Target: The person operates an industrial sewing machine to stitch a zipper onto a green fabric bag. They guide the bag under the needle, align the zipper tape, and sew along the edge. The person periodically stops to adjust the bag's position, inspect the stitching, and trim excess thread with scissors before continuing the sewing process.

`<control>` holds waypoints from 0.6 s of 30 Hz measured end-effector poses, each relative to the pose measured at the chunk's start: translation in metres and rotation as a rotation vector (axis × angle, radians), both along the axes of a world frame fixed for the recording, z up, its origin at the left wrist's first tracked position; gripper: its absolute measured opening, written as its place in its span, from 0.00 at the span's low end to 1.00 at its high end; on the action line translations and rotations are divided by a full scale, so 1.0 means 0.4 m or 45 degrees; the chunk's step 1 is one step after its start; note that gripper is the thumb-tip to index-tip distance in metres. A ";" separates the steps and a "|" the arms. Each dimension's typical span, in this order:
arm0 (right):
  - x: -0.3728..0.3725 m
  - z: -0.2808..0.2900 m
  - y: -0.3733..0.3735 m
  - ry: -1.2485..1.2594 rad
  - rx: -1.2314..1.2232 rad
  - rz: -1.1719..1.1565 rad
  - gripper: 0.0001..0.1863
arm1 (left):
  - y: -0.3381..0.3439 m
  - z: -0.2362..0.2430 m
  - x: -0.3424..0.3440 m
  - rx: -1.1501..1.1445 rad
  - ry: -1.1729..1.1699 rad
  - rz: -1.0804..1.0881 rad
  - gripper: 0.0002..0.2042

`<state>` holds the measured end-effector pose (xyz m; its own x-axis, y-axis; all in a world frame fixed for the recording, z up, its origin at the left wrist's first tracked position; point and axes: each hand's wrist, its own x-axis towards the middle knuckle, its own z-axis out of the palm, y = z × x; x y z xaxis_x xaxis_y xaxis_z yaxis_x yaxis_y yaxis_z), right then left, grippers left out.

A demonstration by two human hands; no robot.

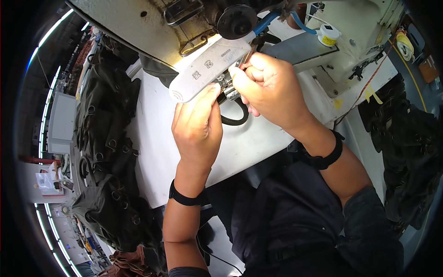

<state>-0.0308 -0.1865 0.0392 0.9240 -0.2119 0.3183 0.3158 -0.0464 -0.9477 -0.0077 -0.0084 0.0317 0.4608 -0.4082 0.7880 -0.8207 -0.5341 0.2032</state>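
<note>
My right hand (pixel 268 90) is closed at the sewing machine's metal foot and needle fittings (pixel 227 86), thumb and fingertips pinched; what they hold is hidden. My left hand (pixel 197 121) is bent, fingertips together at the lower edge of the pale elongated housing (pixel 206 68), left of those fittings; anything under them is out of sight. A dark strap loop (pixel 236 119) hangs out below the fittings onto the white work table (pixel 161 152), and dark fabric (pixel 156 68) lies behind the housing.
The machine body (pixel 152 21) spans the top. Piles of dark bags line the left (pixel 99 138) and right (pixel 406 161) sides. A small white container (pixel 328 35) with blue tubes stands at upper right. Brown material (pixel 131 261) lies at lower left.
</note>
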 end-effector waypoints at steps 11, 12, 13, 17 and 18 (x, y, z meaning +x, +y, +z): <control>-0.023 0.041 -0.014 0.164 -0.116 -0.026 0.14 | -0.010 -0.014 0.008 -0.079 0.023 -0.004 0.12; -0.033 0.048 -0.026 0.187 -0.208 -0.016 0.13 | -0.014 -0.015 0.009 -0.088 0.030 -0.005 0.12; -0.046 0.051 -0.039 0.210 -0.299 0.009 0.13 | -0.010 -0.017 0.006 -0.096 0.038 0.009 0.11; -0.172 0.083 -0.157 -0.189 -0.483 -0.145 0.17 | 0.000 -0.016 0.000 -0.112 0.037 0.032 0.11; -0.193 0.088 -0.231 -0.543 -0.603 -0.262 0.16 | 0.002 -0.019 0.000 -0.136 0.039 0.037 0.11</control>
